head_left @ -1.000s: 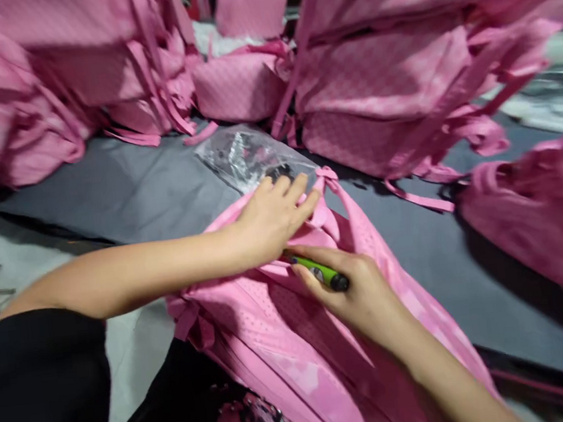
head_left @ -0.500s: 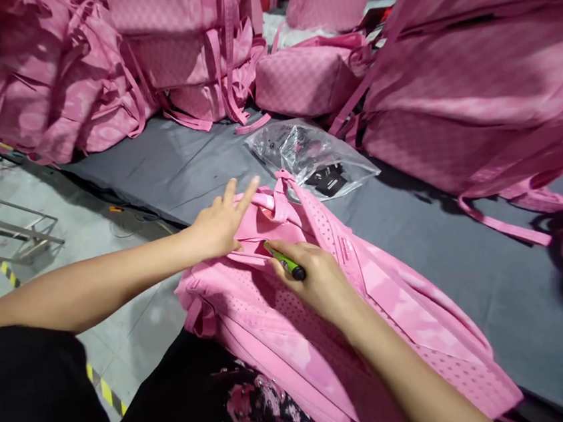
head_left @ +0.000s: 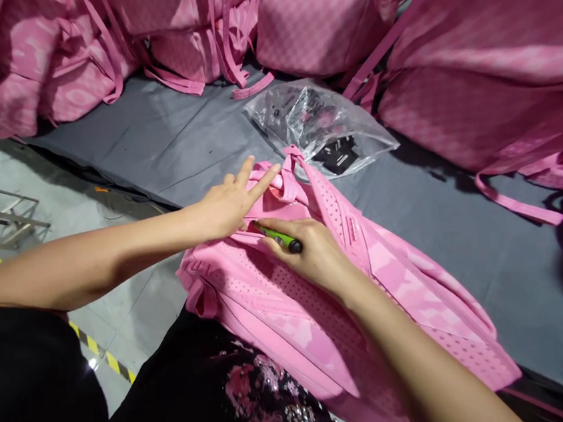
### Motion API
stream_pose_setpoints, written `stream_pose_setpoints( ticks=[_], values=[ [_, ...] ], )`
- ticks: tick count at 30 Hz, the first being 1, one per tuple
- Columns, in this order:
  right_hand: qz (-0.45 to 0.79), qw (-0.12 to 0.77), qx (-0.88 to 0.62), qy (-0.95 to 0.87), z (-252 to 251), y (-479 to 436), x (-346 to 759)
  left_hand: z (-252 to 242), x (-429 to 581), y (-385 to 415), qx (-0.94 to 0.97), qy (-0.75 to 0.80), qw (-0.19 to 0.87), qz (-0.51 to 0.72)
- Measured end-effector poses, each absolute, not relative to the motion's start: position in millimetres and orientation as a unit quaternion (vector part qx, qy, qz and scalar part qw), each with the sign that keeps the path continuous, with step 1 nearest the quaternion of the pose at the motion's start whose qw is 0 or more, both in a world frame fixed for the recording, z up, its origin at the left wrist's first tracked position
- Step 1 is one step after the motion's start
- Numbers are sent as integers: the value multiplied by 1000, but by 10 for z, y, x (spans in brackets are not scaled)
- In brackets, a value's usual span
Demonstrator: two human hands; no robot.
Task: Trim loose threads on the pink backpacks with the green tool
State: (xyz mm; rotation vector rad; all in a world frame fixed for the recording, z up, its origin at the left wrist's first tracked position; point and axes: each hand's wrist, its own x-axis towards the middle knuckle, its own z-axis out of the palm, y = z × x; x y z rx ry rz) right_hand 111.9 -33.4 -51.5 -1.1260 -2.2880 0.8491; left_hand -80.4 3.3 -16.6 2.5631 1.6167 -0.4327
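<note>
A pink camouflage backpack lies on its side across my lap and the table edge, its perforated straps uppermost. My left hand rests at its top end near the carry loop, two fingers stretched apart and the thumb low against the fabric. Closed in my right hand is a slim green tool with a black end; its tip points to the fabric beside my left thumb. What that tip touches is hidden. Just beyond the backpack lies a clear plastic bag containing small black pieces.
Pink backpacks stand in stacks along the far side of the grey table, including a camouflage pile and a large checked stack. Left of the table edge are a metal frame and floor tape.
The view has tilted down. My right hand with the green tool has shifted slightly up and left, nearer my left thumb. My left hand stays at the top of the backpack, fingers still spread.
</note>
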Motion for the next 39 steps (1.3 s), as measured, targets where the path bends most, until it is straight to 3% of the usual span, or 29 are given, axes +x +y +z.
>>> stream_pose_setpoints(
  ticks=[11,18,25,31,39],
  values=[
    [348,270,-405,-801,-565,-344,1116,-219,-849,88,842,520,68,-125],
    [329,193,-414,-827,-458,-277,1199,-201,-782,164,829,531,96,-146],
    [306,311,-382,-815,-684,-322,1189,-181,-722,133,848,508,84,-127],
    [312,319,-385,-808,-653,-340,1244,-227,-793,191,890,435,94,-100],
    [348,294,-366,-811,-524,-324,1304,-268,-1017,240,872,466,143,-42]
  ],
)
